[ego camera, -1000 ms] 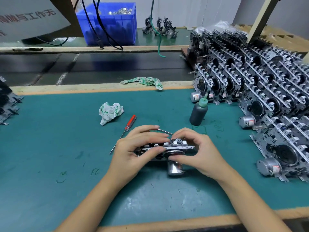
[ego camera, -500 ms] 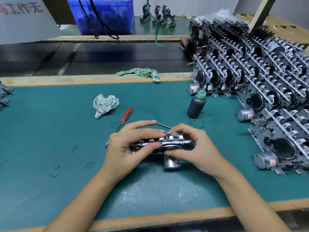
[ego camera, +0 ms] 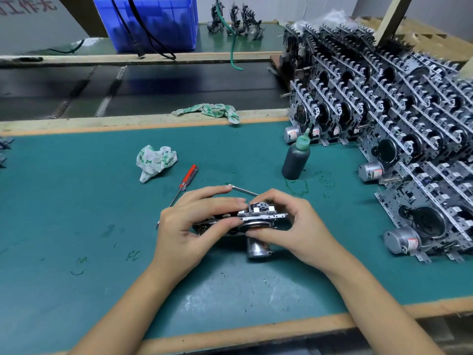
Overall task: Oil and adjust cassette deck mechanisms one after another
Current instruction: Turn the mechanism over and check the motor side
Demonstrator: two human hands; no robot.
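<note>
A metal cassette deck mechanism (ego camera: 258, 217) with a silver motor can below it stands edge-up on the green mat (ego camera: 76, 206) at the centre. My left hand (ego camera: 194, 226) grips its left end, fingers curled over the top and thumb on the front. My right hand (ego camera: 289, 226) grips its right end, thumb pressed on the round flywheel. A thin metal rod (ego camera: 243, 190) pokes out behind my fingers. The dark oil bottle (ego camera: 295, 160) with a green cap stands behind and to the right. A red-handled screwdriver (ego camera: 183, 187) lies left of my hands.
A large stack of cassette mechanisms (ego camera: 409, 139) fills the right side. A crumpled cloth (ego camera: 153, 162) lies on the mat, another cloth (ego camera: 212, 111) on the wooden edge. A blue crate (ego camera: 153, 24) and black cables sit beyond a dark conveyor belt (ego camera: 153, 90).
Both hands keep hold of the mechanism in the same place. Only the camera has tilted, shifting the scene slightly up in view.
</note>
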